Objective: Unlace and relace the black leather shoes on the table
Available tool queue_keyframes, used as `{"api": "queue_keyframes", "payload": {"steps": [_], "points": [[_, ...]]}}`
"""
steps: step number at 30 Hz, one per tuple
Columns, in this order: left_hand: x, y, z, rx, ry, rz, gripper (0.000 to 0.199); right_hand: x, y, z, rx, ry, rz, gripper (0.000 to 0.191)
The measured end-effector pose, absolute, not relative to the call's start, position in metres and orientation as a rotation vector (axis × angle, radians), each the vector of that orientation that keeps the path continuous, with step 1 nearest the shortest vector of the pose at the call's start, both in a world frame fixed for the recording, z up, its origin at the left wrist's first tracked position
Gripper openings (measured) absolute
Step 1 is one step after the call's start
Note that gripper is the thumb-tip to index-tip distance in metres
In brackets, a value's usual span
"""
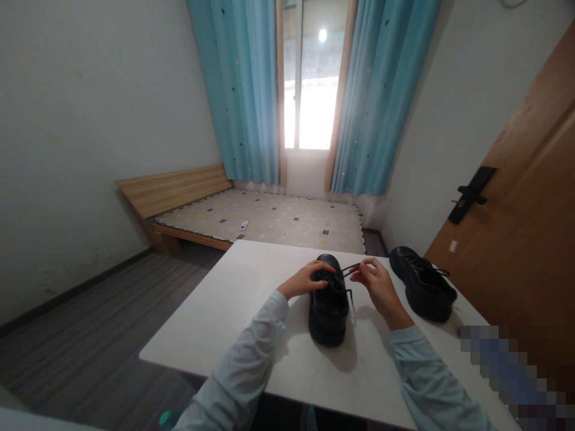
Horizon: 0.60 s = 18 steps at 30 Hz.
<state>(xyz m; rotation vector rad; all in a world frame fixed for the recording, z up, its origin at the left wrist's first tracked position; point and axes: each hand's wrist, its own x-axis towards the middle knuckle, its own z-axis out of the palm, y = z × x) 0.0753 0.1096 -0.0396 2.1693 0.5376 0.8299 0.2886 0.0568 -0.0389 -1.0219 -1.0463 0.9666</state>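
Note:
A black lace-up shoe (327, 326) stands on the white table (251, 299), heel towards me and toe pointing away. My left hand (308, 279) grips it from the left, thumb and fingers over the lacing. A black shoelace (349, 270) stretches from the eyelets to my right hand (375, 286), whose fingertips pinch it just right of the shoe. One lace end dangles over the shoe's right side. The matching black shoe (424, 286) rests near the table's right edge, untouched, with a lace loop sticking out.
Beyond the table is a low bed (278, 218) with a small white remote-like object (244, 225) on it. A wooden door (516, 197) with a black handle is close on the right. Blue curtains (247, 90) frame the window. A pixelated patch covers the lower right.

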Motion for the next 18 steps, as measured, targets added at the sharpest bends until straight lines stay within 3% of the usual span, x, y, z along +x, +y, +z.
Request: {"api": "queue_keyframes", "payload": {"steps": [18], "points": [[0.076,0.108,-0.039,2.181,0.543,0.837,0.038,0.276,0.060,-0.043,-0.931,-1.018,0.881,0.030]]}}
